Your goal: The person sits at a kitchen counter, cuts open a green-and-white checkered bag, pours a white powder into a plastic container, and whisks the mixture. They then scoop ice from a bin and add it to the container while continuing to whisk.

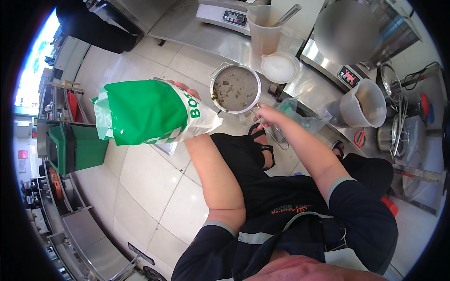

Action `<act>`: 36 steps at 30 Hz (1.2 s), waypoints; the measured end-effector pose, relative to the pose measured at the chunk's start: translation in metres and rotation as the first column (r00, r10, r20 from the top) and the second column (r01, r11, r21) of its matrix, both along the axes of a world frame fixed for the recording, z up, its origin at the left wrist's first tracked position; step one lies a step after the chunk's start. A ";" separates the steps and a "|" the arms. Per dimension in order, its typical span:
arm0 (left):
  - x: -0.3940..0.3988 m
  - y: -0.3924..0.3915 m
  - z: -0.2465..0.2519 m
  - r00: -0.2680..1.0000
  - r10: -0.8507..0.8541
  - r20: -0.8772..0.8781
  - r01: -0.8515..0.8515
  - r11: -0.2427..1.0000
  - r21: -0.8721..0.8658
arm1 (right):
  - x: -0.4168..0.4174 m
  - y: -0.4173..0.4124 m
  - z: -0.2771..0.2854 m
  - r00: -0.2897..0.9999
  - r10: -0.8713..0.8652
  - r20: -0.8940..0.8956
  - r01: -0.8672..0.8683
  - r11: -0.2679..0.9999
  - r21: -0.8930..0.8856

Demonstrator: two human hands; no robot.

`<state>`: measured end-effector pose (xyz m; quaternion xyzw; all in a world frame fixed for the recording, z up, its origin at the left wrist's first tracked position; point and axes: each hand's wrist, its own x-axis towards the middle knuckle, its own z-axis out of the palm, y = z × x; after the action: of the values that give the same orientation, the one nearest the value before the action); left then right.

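Note:
A green and white plastic bag [147,112], printed with letters, lies tilted over my left forearm and hand. My left hand [186,89] holds it from behind; only some fingers show past its upper edge. My right hand [265,115] grips the wire handle of a round metal strainer [259,87], right of the bag's white end. Dark green bits, which look like leaves, are scattered across the strainer's mesh, mostly towards its left side. The long looped end of the handle hangs below my right hand. Part of a clear or shiny item shows under the bag.
A steel counter [207,40] holds a plastic pitcher [265,35], a white-lidded container [280,67] and cookers [232,17]. Another pitcher [365,103], red-handled scissors [360,138] and whisks [400,126] are at right. A green bin [88,151] stands left. A person's dark-clothed leg [105,35] shows upper left.

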<state>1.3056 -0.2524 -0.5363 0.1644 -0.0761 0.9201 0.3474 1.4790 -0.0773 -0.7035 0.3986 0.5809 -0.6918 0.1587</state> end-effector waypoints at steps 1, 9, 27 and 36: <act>0.002 0.002 -0.001 1.000 0.017 -0.009 -0.017 1.000 -0.014 | 0.002 0.001 0.002 1.000 -0.018 -0.004 0.018 1.000 -0.014; 0.006 0.005 -0.004 0.999 0.021 -0.044 -0.022 1.000 -0.012 | -0.015 0.012 0.008 0.975 0.098 0.199 -0.088 0.994 -0.058; 0.013 0.023 -0.006 0.995 0.099 -0.010 -0.099 0.976 -0.195 | -0.125 0.010 -0.009 0.979 -0.197 -0.054 0.203 0.907 0.370; 0.020 0.049 -0.031 0.976 0.212 -0.050 -0.216 0.912 -0.349 | -0.036 0.040 0.049 0.884 -0.089 -0.458 0.380 0.707 0.597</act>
<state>1.3258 -0.2034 -0.5675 0.1118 0.1106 0.9503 0.2686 1.4430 -0.0377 -0.6549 0.3519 0.7531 -0.5156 -0.2078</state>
